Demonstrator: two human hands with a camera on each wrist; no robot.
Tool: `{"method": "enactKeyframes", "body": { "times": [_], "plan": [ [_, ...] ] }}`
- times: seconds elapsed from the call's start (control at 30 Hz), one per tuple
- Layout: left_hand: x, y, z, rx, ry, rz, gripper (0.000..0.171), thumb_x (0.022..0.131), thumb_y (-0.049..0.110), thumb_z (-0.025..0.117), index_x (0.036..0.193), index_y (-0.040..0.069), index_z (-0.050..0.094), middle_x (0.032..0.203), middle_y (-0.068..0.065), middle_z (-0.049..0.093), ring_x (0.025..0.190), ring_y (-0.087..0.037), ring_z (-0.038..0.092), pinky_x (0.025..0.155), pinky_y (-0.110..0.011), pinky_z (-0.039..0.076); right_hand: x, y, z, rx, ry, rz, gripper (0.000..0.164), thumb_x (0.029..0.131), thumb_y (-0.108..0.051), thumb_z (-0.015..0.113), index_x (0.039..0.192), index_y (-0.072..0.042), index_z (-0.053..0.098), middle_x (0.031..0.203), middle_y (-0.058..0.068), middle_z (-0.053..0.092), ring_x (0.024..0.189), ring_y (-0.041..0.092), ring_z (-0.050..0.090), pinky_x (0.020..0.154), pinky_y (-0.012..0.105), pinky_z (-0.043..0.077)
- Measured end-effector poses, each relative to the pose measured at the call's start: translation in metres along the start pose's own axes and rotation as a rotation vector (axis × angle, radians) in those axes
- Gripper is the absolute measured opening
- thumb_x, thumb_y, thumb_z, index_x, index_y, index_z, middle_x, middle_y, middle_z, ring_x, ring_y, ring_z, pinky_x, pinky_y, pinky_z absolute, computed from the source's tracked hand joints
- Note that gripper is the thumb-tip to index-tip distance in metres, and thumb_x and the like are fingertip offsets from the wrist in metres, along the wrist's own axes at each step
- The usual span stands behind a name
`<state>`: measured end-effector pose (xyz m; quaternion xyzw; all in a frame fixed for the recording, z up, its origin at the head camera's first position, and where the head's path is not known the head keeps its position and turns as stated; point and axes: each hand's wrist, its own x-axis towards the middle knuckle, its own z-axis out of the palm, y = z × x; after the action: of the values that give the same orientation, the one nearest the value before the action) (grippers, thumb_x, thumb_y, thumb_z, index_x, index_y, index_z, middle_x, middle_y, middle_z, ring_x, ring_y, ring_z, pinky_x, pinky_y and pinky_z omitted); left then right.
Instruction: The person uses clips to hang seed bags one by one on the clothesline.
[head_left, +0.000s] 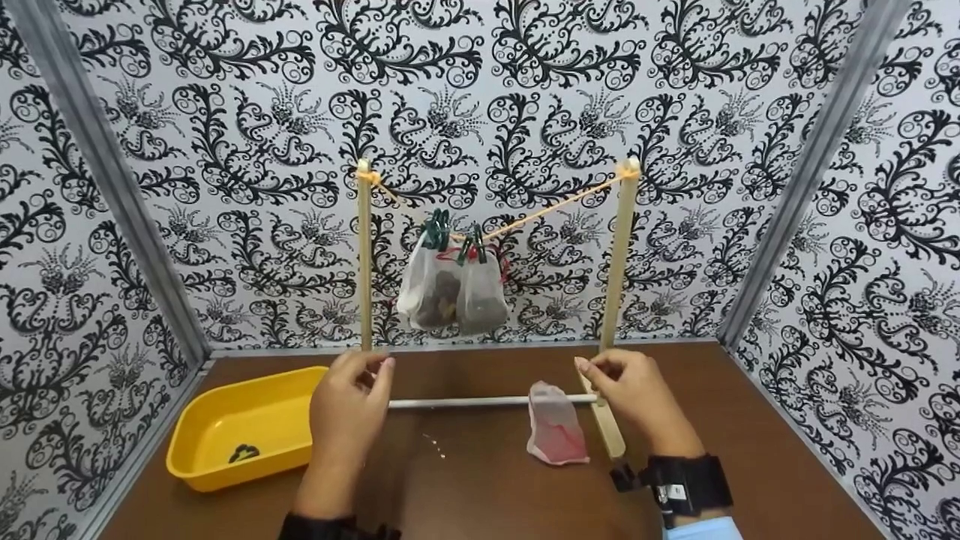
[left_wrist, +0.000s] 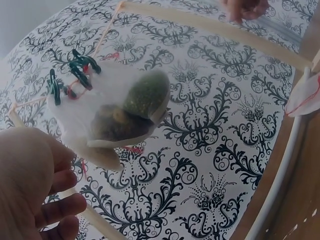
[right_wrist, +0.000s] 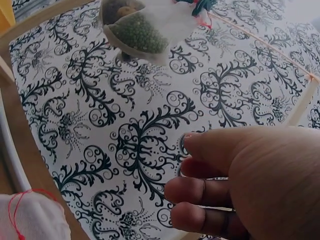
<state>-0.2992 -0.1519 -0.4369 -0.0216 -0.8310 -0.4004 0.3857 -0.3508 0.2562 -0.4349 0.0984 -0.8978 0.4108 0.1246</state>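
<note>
My left hand (head_left: 349, 401) hovers by the left wooden post, its fingers loosely bent and holding nothing. Near the right post, my right hand (head_left: 634, 386) is likewise bent loosely, with nothing visible between thumb and fingers. Beyond both hands, white mesh bags (head_left: 482, 296) hang from a sagging orange string (head_left: 559, 204), fastened by dark green clips (head_left: 437, 229). Green beans (right_wrist: 137, 37) and something brown (left_wrist: 117, 122) show through the mesh. Another mesh bag (head_left: 557, 435) with a red drawstring appears flat on the table, its upper part across the white rod (head_left: 457, 403).
Wooden posts (head_left: 365, 262) hold the string's ends, and the rod runs low between them. A yellow tray (head_left: 176, 450) at left contains a dark clip-like piece (head_left: 244, 452). Patterned walls (head_left: 262, 187) enclose the brown table (head_left: 480, 495) at the back and sides.
</note>
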Motion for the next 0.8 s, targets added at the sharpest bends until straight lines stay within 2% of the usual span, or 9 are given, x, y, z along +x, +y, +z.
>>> {"method": "enactKeyframes", "body": {
  "times": [0.13,0.27,0.43,0.53,0.67,0.8],
  "plan": [
    [-0.003,-0.002,-0.003,0.030,-0.011,-0.013,0.006,0.101,0.014,0.083,0.106,0.012,0.087,0.093,-0.003,0.076,0.080,-0.025,0.074,0.071,-0.034,0.057,-0.002,0.015,-0.002,-0.073,-0.023,0.005,0.014,0.105,-0.022,0.082,0.103,-0.009,0.084,0.090,0.006,0.081,0.077,0.014,0.069,0.072,0.027,0.060],
    [-0.003,-0.005,-0.007,0.049,-0.017,-0.030,0.005,0.102,0.017,0.083,0.104,0.013,0.087,0.090,-0.001,0.073,0.080,-0.020,0.072,0.071,-0.035,0.056,-0.004,0.037,-0.001,-0.157,-0.050,0.021,0.006,0.100,-0.014,0.085,0.099,-0.008,0.083,0.093,0.004,0.083,0.082,0.015,0.072,0.078,0.035,0.064],
    [-0.004,-0.016,-0.019,0.091,-0.063,-0.092,0.010,0.104,0.019,0.080,0.105,0.011,0.086,0.093,-0.004,0.074,0.084,-0.027,0.074,0.073,-0.039,0.056,-0.007,0.061,0.004,-0.206,-0.129,0.091,0.006,0.096,-0.012,0.087,0.097,-0.010,0.081,0.092,0.002,0.080,0.084,0.017,0.071,0.083,0.043,0.065],
    [-0.003,-0.031,-0.028,0.145,-0.133,-0.148,0.015,0.105,0.023,0.077,0.108,0.011,0.086,0.101,-0.007,0.078,0.090,-0.030,0.075,0.078,-0.043,0.059,-0.009,0.069,0.007,-0.231,-0.164,0.122,0.008,0.095,-0.011,0.088,0.098,-0.010,0.080,0.091,0.002,0.077,0.085,0.019,0.070,0.081,0.043,0.064],
    [0.000,-0.058,-0.043,0.234,-0.228,-0.226,0.021,0.105,0.027,0.075,0.113,0.010,0.085,0.111,-0.013,0.082,0.100,-0.036,0.077,0.086,-0.055,0.061,-0.011,0.073,0.009,-0.259,-0.181,0.134,0.013,0.092,-0.008,0.088,0.102,-0.008,0.080,0.092,0.003,0.076,0.086,0.020,0.070,0.082,0.045,0.063],
    [0.014,-0.090,-0.066,0.326,-0.337,-0.306,0.032,0.107,0.029,0.070,0.125,0.005,0.082,0.128,-0.024,0.081,0.114,-0.049,0.076,0.096,-0.066,0.060,-0.012,0.074,0.013,-0.236,-0.203,0.124,0.016,0.088,-0.002,0.089,0.101,-0.004,0.078,0.092,0.005,0.076,0.087,0.021,0.070,0.083,0.046,0.066]
  ]
}}
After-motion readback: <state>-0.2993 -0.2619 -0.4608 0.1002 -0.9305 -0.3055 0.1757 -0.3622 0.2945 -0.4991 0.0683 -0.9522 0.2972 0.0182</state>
